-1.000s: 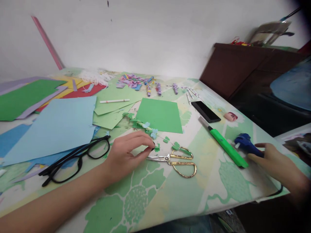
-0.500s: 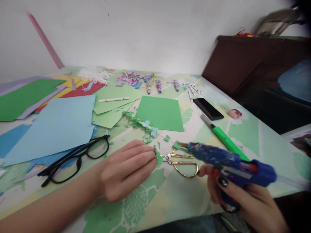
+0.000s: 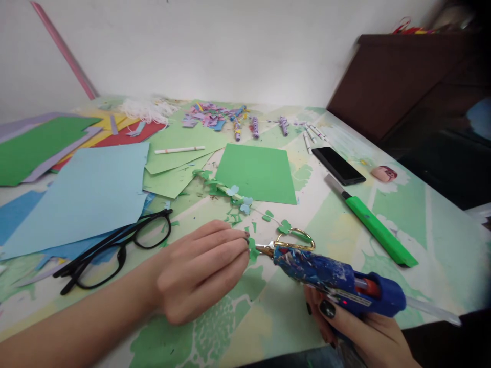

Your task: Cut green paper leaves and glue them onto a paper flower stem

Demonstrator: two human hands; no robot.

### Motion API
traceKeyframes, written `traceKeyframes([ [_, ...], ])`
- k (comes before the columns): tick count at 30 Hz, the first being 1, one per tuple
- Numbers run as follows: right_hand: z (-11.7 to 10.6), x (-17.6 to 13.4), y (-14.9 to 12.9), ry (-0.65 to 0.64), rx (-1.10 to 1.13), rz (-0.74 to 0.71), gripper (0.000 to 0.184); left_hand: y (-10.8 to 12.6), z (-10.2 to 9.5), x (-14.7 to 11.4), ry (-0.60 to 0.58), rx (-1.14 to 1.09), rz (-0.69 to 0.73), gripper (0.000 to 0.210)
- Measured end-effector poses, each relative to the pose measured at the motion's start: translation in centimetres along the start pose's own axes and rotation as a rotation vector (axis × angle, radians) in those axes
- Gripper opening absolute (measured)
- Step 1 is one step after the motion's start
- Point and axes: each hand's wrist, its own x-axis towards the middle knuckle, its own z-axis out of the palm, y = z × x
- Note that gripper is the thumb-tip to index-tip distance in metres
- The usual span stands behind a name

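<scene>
My right hand (image 3: 356,327) is wrapped round the handle of a blue hot glue gun (image 3: 326,273), a clear glue stick (image 3: 433,310) poking out of its back. The gun's nozzle points left, close to a small green paper leaf (image 3: 252,250). Closed fingertips of my left hand (image 3: 205,268) pinch that leaf at its edge. Gold-handled scissors (image 3: 295,244) lie behind the nozzle, partly covered by the gun. Just beyond, a stem with green paper leaves and pale blue paper flowers (image 3: 245,205) rests on the table, with more cut leaves (image 3: 284,227) along a thin strand.
Black glasses (image 3: 126,245) lie left of my left hand, by light blue paper (image 3: 88,189). Green paper (image 3: 257,174) is in the middle. A green box cutter (image 3: 378,230) and a black phone (image 3: 338,165) are to the right. Purple paper rolls (image 3: 255,128) and scraps sit behind.
The glue gun in my right hand has moved left and down, its nozzle now near the leaf. My left hand stays nearly in place. The view has shifted slightly.
</scene>
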Motion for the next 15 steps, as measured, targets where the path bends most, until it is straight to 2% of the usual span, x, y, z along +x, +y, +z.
traceKeyframes([
  [9,0.17,-0.27,-0.05,0.090,-0.081,0.039,0.040,0.27,-0.06,0.06,-0.009,0.004,-0.007,0.040],
  [15,0.43,-0.34,-0.38,0.095,-0.098,0.044,0.044,0.23,-0.08,0.06,-0.013,0.012,0.000,0.040],
])
